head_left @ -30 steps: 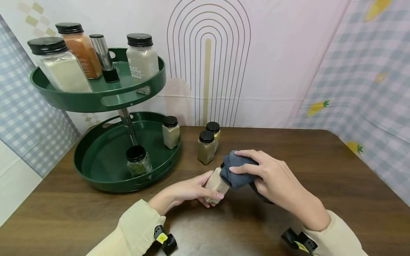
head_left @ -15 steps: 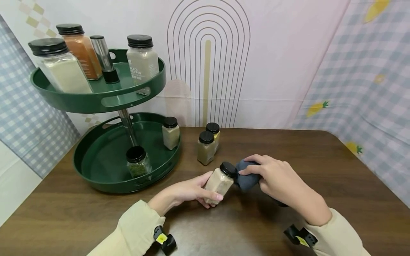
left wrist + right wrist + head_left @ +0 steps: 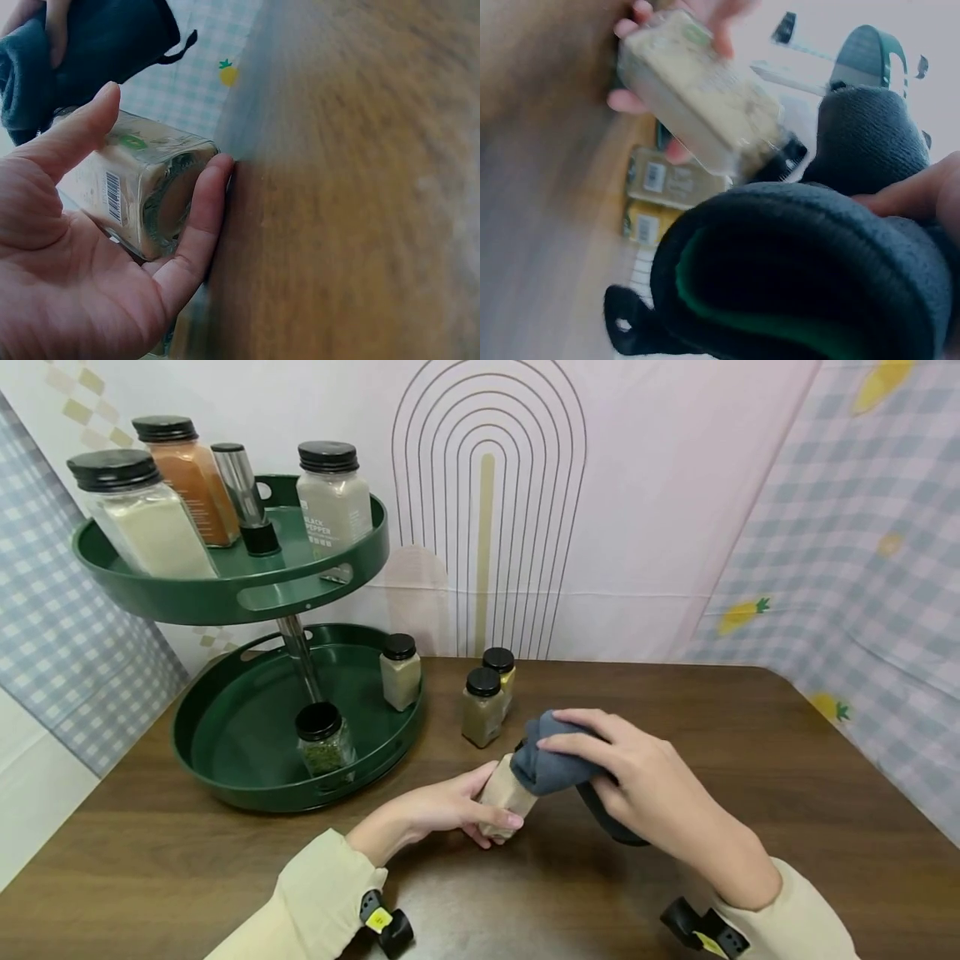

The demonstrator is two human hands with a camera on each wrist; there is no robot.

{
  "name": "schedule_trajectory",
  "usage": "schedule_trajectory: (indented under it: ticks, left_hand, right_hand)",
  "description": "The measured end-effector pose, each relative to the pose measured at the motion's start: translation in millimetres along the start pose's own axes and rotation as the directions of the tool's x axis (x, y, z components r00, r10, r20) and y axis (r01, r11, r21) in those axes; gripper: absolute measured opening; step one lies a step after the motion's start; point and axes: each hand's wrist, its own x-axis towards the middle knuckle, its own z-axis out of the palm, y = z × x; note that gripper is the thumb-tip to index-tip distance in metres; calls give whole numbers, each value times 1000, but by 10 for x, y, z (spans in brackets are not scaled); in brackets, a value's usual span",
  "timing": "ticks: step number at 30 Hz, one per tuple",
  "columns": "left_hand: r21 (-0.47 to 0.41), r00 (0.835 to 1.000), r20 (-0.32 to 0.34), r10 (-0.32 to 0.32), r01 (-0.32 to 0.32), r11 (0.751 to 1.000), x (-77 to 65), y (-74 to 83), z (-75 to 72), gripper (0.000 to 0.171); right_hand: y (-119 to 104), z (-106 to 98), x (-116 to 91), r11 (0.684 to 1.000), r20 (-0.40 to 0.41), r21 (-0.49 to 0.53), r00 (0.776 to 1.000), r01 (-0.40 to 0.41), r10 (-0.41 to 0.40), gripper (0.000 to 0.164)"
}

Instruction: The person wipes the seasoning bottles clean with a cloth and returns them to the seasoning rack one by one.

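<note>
My left hand (image 3: 450, 806) grips a square glass spice jar (image 3: 507, 789) of beige powder by its lower part, tilted with the lid end up and to the right. A barcode and the jar's base (image 3: 176, 199) show in the left wrist view. My right hand (image 3: 637, 772) holds a bunched dark blue-grey cloth (image 3: 553, 758) over the jar's lid end, covering most of the black lid in the head view. From the right wrist side, the black lid (image 3: 786, 157) shows beside the folded cloth (image 3: 802, 225).
Two small spice jars (image 3: 483, 708) stand behind the hands on the wooden table (image 3: 750, 760). At left rises a two-tier green rack (image 3: 225, 777). Its lower tier bears a jar of green herbs (image 3: 327, 747) and a beige jar (image 3: 401, 675); larger jars (image 3: 333, 502) stand on top.
Half a second ago the cloth was off to the right and the black lid was bare. My right hand has brought the cloth back left over the lid. My left hand stays put.
</note>
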Motion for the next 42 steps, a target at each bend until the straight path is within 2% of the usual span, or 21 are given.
schedule_trajectory:
  ticks: [3,8,26,31,34,36,38,40,42]
  left_hand:
    - [11,1000,5,-4,4,1000,7,8,1,54]
    - [19,1000,1,-14,14,1000,15,12,14,52]
    - [-1,1000,-8,-11,11,1000,28,-16,26,51]
    - [-17,1000,-22,-11,11,1000,20,-24,21,52]
    - [-4,1000,-19,-2,2,1000,17,-29,22,51]
    - [8,1000,-22,3,-2,1000,13,-32,20,51]
    - [19,1000,-25,3,-2,1000,7,-33,16,51]
    - [22,1000,-30,3,-2,1000,0,-33,12,51]
    - [23,1000,-30,-1,1,1000,-3,-32,9,51]
  right_hand:
    - [-11,23,-18,1000,50,14,999,-12,11,60]
    - [12,9,-43,999,83,12,995,-52,50,58]
    - [125,-6,-76,994,132,-18,985,-111,113,53]
    - [155,28,-70,984,178,-70,969,-163,173,49]
    - [145,32,-59,965,206,-162,950,-206,237,46]
    - [133,12,-46,946,189,-220,941,-237,280,45]
    - [120,-23,-32,930,139,-251,940,-270,311,45]
    - [110,-57,-19,931,61,-226,950,-287,307,45]
    - [87,-74,-5,946,-3,-161,959,-280,283,45]
